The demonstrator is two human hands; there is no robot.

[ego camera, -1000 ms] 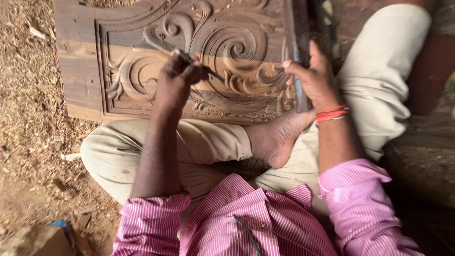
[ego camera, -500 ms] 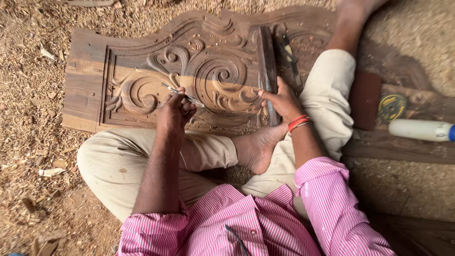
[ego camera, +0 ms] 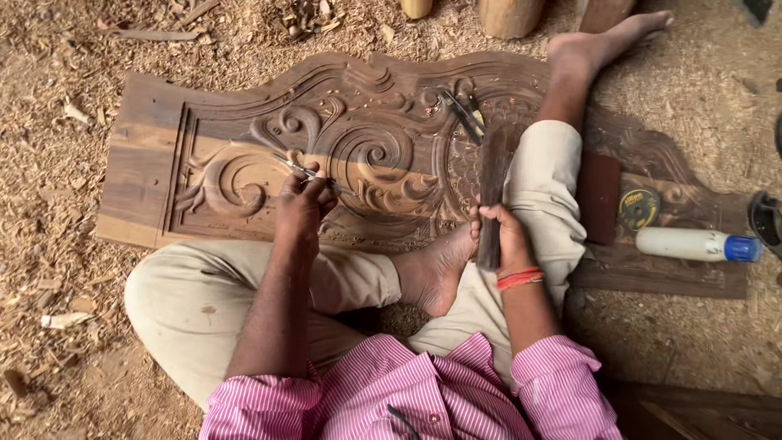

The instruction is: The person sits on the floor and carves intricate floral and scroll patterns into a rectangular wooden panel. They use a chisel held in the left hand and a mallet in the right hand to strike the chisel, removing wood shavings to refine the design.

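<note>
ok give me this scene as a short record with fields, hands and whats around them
left hand: grips a thin chisel, tip on the carved panel
right hand: holds a dark wooden block upright
panel: scrollwork relief, flat on the ground under the legs
on panel: two more tools, a round disc, a white bottle with blue cap
ground: sawdust and chips
right wrist: red bands

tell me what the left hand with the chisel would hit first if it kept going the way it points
Probably the carved wooden panel: the left hand aims its chisel up and left toward the spiral scroll beside its tip. Depth is unclear, so the tip may already touch it.
</note>
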